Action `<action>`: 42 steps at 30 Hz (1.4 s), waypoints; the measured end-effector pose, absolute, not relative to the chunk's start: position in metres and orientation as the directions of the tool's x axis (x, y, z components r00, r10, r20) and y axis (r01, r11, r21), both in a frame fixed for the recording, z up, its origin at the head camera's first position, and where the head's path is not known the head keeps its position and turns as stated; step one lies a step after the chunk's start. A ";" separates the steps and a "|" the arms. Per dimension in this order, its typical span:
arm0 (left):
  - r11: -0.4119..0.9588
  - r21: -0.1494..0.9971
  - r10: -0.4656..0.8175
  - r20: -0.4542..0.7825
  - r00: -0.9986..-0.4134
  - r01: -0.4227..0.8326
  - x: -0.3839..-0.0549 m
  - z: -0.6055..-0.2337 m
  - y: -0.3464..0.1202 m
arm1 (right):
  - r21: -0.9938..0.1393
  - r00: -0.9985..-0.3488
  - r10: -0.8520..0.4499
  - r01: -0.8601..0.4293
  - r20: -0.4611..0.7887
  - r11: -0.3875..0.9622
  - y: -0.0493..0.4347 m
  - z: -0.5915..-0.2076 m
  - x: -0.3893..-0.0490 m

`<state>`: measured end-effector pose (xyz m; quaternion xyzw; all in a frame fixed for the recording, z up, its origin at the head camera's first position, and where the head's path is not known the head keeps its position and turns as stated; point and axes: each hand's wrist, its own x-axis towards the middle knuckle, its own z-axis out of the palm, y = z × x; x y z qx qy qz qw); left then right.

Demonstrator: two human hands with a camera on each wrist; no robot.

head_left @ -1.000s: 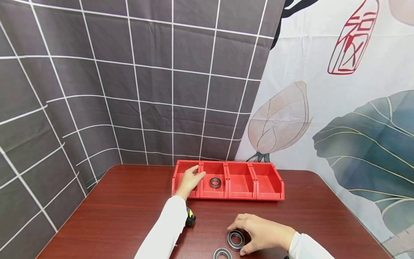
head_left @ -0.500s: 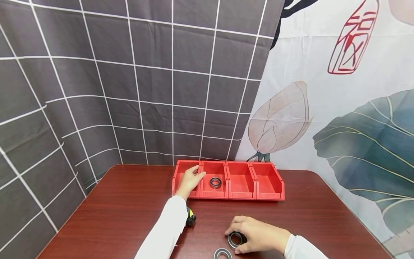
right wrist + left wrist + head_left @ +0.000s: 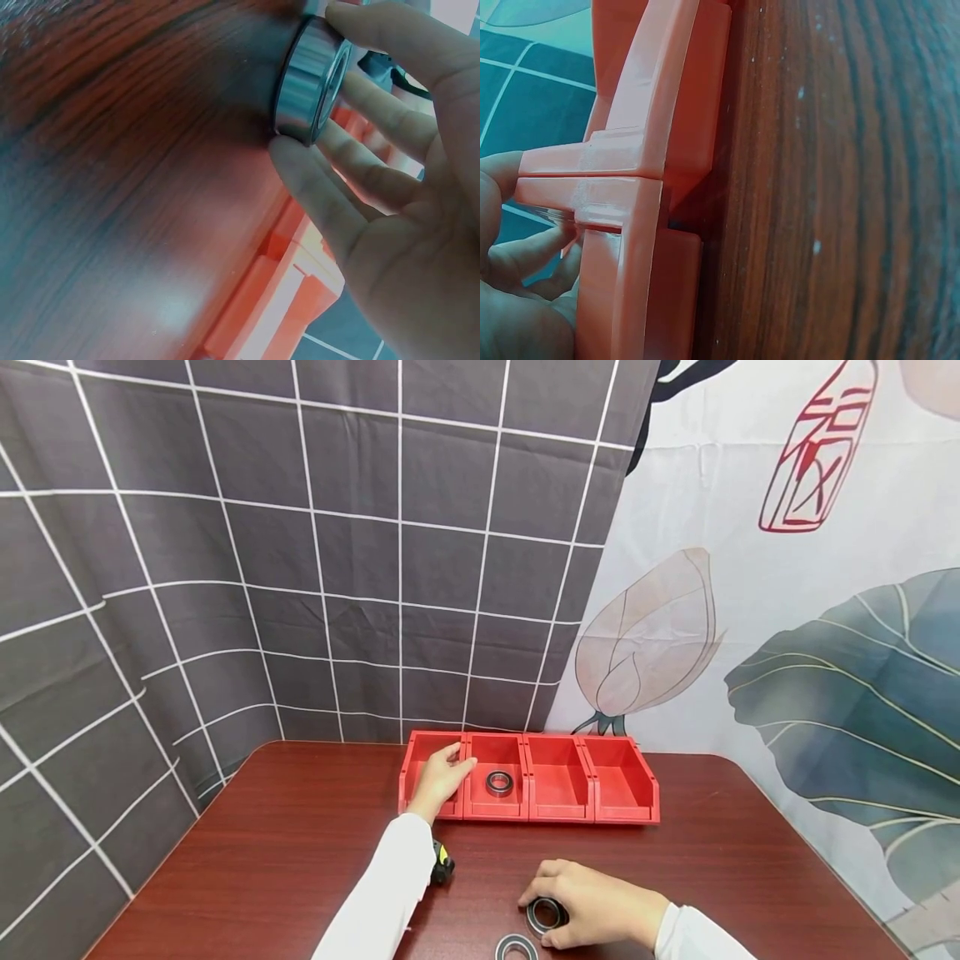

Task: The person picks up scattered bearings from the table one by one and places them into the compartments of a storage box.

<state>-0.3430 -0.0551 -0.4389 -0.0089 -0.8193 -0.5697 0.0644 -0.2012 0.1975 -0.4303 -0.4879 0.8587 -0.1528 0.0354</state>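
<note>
My left hand (image 3: pixel 438 781) pinches the upright divider between the first two compartments of a red bin row (image 3: pixel 562 812). In the left wrist view, the thumb (image 3: pixel 499 176) lies on one side of the paired red walls (image 3: pixel 585 161) and the fingers (image 3: pixel 536 259) on the other. Lower right, my right hand (image 3: pixel 600 906) grips a ball bearing (image 3: pixel 532 920) by its outer rim, between thumb and fingertips. In the right wrist view this bearing (image 3: pixel 304 82) is at the tabletop. A second bearing (image 3: pixel 516 937) lies beside it, cut by the frame edge. Another bearing (image 3: pixel 498 793) lies in the second compartment.
The bins stand at the back of a dark red wooden table (image 3: pixel 300 843). A black device with a yellow mark (image 3: pixel 442 864) sits by the left sleeve. Behind hang a grey gridded cloth (image 3: pixel 337 568) and a white printed cloth (image 3: pixel 675 510).
My right hand has shifted slightly left and drawn its thumb and fingers in around the bearing. The left hand and the bins have stayed in place.
</note>
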 end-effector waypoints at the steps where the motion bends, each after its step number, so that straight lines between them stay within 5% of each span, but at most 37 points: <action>1: 0.351 0.932 -0.057 0.117 -0.991 0.090 -0.343 -0.439 -0.055 | -0.300 -0.522 -0.848 -0.826 0.088 0.477 0.197 -0.431 -0.201; 28: 0.367 0.923 -0.044 0.139 -0.989 0.113 -0.342 -0.438 -0.055 | -0.238 -0.541 -0.818 -0.835 0.196 0.496 0.201 -0.423 -0.206; 35: 0.361 0.927 -0.048 0.132 -0.990 0.106 -0.342 -0.438 -0.055 | -0.274 -0.601 -0.780 -0.791 0.176 0.547 0.203 -0.420 -0.210; 42: 0.353 0.930 -0.056 0.128 -0.990 0.101 -0.341 -0.438 -0.055 | -0.220 -0.635 -0.714 -0.772 0.296 0.596 0.205 -0.420 -0.217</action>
